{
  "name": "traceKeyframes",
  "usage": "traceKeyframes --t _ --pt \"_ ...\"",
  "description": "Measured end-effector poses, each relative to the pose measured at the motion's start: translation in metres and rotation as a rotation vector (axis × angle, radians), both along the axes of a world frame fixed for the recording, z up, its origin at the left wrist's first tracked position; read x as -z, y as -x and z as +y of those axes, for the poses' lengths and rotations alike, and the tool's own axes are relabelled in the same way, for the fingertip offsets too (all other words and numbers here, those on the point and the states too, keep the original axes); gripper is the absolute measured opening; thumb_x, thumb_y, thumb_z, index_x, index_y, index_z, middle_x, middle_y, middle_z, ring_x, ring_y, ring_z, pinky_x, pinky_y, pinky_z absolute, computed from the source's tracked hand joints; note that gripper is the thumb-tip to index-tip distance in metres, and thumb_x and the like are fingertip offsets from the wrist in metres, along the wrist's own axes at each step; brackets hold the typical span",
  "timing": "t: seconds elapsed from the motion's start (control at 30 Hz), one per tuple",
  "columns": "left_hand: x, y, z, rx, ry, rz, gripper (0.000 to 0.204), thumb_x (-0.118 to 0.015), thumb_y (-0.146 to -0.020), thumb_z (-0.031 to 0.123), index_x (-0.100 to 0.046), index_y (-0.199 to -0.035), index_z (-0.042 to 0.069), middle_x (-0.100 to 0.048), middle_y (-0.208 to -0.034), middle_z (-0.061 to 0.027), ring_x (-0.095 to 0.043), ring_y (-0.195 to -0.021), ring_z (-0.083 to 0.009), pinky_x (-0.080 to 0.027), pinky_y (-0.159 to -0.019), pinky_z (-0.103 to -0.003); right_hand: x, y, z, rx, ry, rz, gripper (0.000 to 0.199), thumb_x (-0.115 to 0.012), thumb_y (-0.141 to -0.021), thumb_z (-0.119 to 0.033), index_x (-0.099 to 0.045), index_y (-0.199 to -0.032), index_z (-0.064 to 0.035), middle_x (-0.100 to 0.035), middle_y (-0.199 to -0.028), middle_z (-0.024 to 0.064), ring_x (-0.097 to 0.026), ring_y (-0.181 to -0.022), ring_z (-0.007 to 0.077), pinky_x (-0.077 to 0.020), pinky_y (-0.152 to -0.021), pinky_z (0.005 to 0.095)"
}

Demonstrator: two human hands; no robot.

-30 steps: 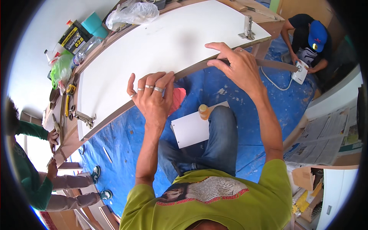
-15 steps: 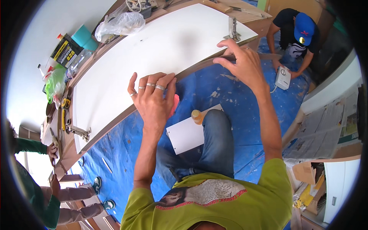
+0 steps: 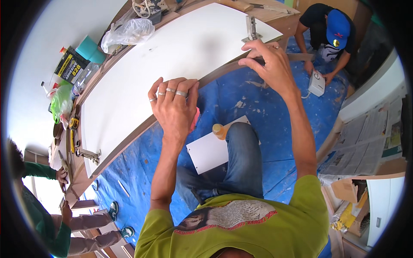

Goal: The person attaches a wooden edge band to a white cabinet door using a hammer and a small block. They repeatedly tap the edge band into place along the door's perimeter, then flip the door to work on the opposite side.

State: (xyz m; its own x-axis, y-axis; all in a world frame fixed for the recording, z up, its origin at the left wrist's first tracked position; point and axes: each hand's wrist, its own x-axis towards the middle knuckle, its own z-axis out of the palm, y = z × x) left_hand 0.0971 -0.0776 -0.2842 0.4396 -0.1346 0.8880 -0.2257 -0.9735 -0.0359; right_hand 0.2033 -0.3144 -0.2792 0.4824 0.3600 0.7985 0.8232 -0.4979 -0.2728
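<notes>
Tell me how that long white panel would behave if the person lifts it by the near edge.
The white panel looks flat and rigid, so probably stiff. Its length suggests awkward weight. The left hand and right hand grip one edge only, so it may tip.

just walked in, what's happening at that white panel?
A person in a green shirt leans over a large white panel with a wood-coloured edge. The left hand presses flat over the near edge; the right hand grips that edge just below a metal hinge. Blue tarp covers the floor. Another person crouches nearby with a small white device.
</notes>
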Motion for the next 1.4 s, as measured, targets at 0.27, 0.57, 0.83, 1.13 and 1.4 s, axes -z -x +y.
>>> traceKeyframes --t 0.27,0.57,0.83,1.13,1.4 --pt "0.002 -0.001 0.001 0.003 -0.011 -0.006 0.013 -0.078 -0.075 0.013 -0.067 -0.082 0.015 -0.066 -0.083 0.0014 -0.061 -0.081 -0.0173 -0.041 -0.097 -0.039 0.002 -0.008 0.002 -0.008 -0.006 -0.036 0.022 -0.073 -0.083 -0.022 -0.064 -0.1 -0.0122 -0.069 -0.071 0.0043 -0.064 -0.065 0.0241 -0.0421 -0.085 0.0374" --pt "-0.005 -0.011 -0.014 0.039 -0.03 0.032 0.013 -0.078 -0.076 0.013 -0.07 -0.086 0.014 -0.065 -0.085 -0.0004 -0.061 -0.084 -0.02 -0.042 -0.095 -0.039 0.002 -0.012 -0.008 0.14 0.035 -0.008 0.033 -0.079 -0.076 -0.032 -0.065 -0.099 -0.0125 -0.07 -0.077 0.0035 -0.063 -0.069 0.024 -0.0412 -0.085 0.0372" --pt "-0.008 -0.024 -0.032 0.089 -0.011 0.078 0.012 -0.077 -0.077 0.015 -0.071 -0.087 0.013 -0.064 -0.085 -0.0018 -0.06 -0.084 -0.0227 -0.043 -0.086 -0.039 0.0 -0.031 -0.098 0.355 0.158 0.066 0.034 -0.078 -0.076 -0.037 -0.068 -0.092 -0.0087 -0.068 -0.082 0.0071 -0.062 -0.076 0.0228 -0.0392 -0.09 0.0373" --pt "-0.011 -0.044 -0.05 0.131 0.007 0.114 0.009 -0.075 -0.077 0.012 -0.071 -0.084 0.013 -0.063 -0.083 -0.0014 -0.059 -0.079 -0.0207 -0.045 -0.073 -0.034 0.022 -0.075 -0.119 -0.023 -0.295 0.453 0.025 -0.076 -0.083 -0.023 -0.068 -0.097 -0.0038 -0.067 -0.087 -0.0001 -0.059 -0.083 0.0063 -0.0448 -0.073 0.0232" --pt "-0.008 -0.045 -0.053 0.131 0.047 0.101 0.009 -0.076 -0.076 0.01 -0.07 -0.083 0.012 -0.064 -0.083 -0.0016 -0.059 -0.077 -0.0209 -0.046 -0.07 -0.034 0.045 -0.097 -0.117 -0.202 -0.568 0.582 0.02 -0.071 -0.09 -0.018 -0.064 -0.104 -0.0058 -0.061 -0.09 -0.0015 -0.055 -0.086 0.0066 -0.0428 -0.077 0.0216"
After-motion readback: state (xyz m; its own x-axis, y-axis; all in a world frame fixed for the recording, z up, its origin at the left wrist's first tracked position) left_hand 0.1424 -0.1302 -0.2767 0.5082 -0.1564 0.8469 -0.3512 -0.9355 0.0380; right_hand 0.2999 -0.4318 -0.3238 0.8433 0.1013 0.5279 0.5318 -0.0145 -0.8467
